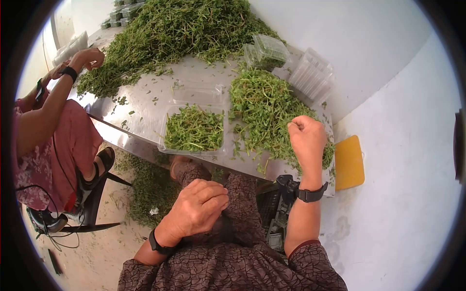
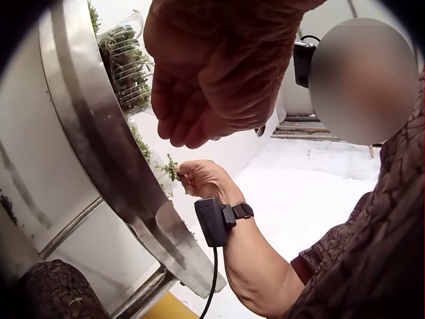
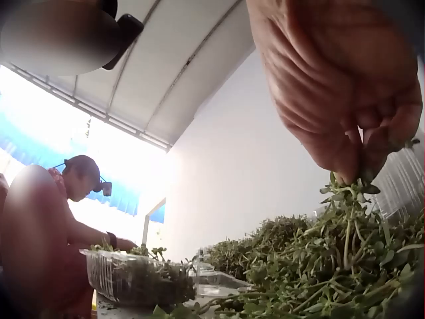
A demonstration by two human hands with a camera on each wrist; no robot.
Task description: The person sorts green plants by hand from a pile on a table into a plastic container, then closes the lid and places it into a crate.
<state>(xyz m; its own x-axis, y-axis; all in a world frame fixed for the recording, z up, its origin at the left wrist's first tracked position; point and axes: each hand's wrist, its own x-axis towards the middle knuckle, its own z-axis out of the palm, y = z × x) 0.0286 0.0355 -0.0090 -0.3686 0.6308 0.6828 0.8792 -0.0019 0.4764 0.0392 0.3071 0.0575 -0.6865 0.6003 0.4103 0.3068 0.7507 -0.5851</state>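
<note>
My right hand is over the right side of a loose heap of leafy green stems. In the right wrist view, the thumb and fingertips of that hand pinch a sprig at the top of the heap. The left wrist view also shows greens at its fingertips. My left hand is raised above my lap, in front of the table edge, fingers loosely bent, with nothing visible in it. An open clear plastic box filled with greens stands left of the heap, its lid tilted back.
A large mound of greens covers the table's far side. Clear boxes and a stack of empty ones stand at the back right. Another person sits at the left. A yellow board leans by the wall.
</note>
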